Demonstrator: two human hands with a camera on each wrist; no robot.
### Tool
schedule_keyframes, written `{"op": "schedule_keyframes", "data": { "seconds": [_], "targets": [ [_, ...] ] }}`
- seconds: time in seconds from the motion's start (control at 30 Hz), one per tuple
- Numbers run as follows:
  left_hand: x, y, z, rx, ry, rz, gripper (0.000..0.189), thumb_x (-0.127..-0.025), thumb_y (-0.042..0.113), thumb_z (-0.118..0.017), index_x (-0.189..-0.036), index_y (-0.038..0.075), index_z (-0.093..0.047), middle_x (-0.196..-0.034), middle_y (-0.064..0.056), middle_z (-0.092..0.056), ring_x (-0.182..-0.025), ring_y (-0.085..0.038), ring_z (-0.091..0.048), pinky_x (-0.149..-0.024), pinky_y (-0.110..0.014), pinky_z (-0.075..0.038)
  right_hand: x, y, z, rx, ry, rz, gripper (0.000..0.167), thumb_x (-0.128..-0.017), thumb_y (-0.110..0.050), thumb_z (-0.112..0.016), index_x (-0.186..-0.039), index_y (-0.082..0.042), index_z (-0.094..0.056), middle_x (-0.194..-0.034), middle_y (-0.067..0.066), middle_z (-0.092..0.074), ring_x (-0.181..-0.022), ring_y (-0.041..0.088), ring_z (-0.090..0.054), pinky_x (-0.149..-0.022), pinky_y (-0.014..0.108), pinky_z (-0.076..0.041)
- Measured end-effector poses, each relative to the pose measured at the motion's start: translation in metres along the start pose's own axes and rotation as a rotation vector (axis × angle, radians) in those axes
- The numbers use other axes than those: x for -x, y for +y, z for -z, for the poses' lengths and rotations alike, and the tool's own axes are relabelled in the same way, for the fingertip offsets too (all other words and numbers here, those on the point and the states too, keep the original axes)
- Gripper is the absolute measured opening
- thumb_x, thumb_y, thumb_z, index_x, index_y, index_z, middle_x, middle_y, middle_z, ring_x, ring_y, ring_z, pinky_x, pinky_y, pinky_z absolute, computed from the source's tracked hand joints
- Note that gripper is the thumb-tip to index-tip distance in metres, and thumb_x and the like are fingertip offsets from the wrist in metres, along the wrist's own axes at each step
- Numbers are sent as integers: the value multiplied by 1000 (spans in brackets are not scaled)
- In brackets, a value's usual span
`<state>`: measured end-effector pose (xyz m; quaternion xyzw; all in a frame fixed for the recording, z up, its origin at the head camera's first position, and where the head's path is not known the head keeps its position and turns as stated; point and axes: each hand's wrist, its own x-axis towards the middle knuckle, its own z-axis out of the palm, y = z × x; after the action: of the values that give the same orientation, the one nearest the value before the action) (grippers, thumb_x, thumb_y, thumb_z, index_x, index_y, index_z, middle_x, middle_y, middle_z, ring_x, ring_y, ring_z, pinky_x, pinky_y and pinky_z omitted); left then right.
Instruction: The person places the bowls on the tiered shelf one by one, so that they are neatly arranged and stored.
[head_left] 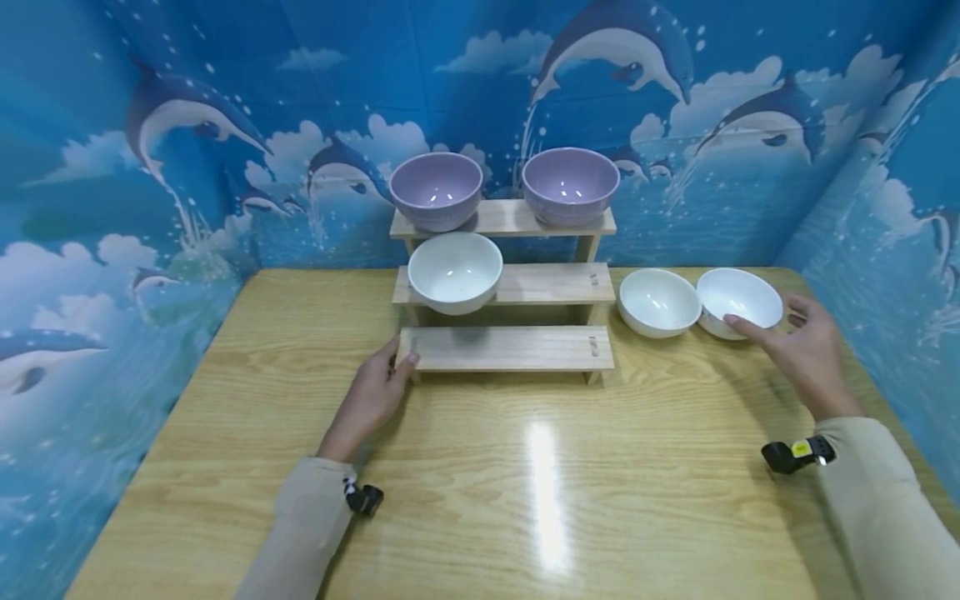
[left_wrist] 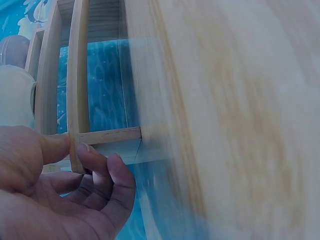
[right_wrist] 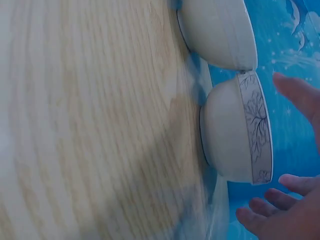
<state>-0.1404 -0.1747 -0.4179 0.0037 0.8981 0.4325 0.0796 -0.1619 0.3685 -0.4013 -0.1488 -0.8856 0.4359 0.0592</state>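
Observation:
My left hand (head_left: 370, 393) pinches the left end of the lowest step of a three-step wooden stand (head_left: 510, 348); the left wrist view shows the thumb above the board's edge and curled fingers (left_wrist: 112, 182) beneath it. At the right, my right hand (head_left: 812, 360) is spread around a white bowl (head_left: 738, 300), its thumb over the near rim. In the right wrist view this bowl has a grey leaf-patterned band (right_wrist: 256, 125), and the fingers look apart from it. A plain white bowl (head_left: 658, 304) stands against its left side.
Two purple bowls (head_left: 437, 190) (head_left: 572, 185) sit on the top step. Another white bowl (head_left: 455, 273) stands at the left of the middle step. A blue dolphin-print cloth (head_left: 465, 92) hangs behind and beside the wooden table (head_left: 465, 483).

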Motion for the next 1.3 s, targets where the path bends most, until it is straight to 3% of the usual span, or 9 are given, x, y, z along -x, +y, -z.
{"op": "schedule_keyframes", "data": {
  "seconds": [0.23,0.63,0.93,1.1,1.3],
  "targets": [
    [-1,0,0,-10,1,21,63,-110,39,-41,-161,8,-22,-160,-16,-37,-137,-31,-47,-108,-49,-46,-11,3,-3,-8,-56,20,102,-88,-45,-78,-156,4,-20,-159,32,-22,-142,52,-28,-102,64,-39],
    [0,0,0,-10,4,6,62,-110,38,-41,-161,9,-23,-158,-15,-40,-127,-28,-55,-100,-47,-52,-20,4,-11,-34,-96,33,110,-87,-41,-81,-160,-1,-9,-154,29,-26,-130,45,-37,-93,49,-44],
    [1,1,-1,-1,1,33,62,-110,38,-41,-162,10,-21,-159,-15,-38,-129,-29,-54,-102,-47,-51,-23,4,-15,-59,-88,30,111,-87,-39,-81,-160,-2,-6,-153,27,-26,-129,42,-38,-94,42,-44],
    [1,1,-1,7,-3,43,63,-110,40,-41,-162,11,-21,-159,-14,-38,-127,-27,-55,-100,-45,-52,-23,4,-17,-51,-84,15,114,-85,-40,-82,-160,0,-5,-154,29,-26,-130,44,-38,-100,50,-43],
    [1,0,-1,12,3,22,62,-110,39,-41,-162,11,-22,-155,-15,-44,-112,-25,-61,-89,-41,-56,-23,6,-20,-51,-62,-9,116,-85,-40,-83,-161,-2,-4,-158,30,-22,-134,47,-35,-107,56,-40]
  ]
}}
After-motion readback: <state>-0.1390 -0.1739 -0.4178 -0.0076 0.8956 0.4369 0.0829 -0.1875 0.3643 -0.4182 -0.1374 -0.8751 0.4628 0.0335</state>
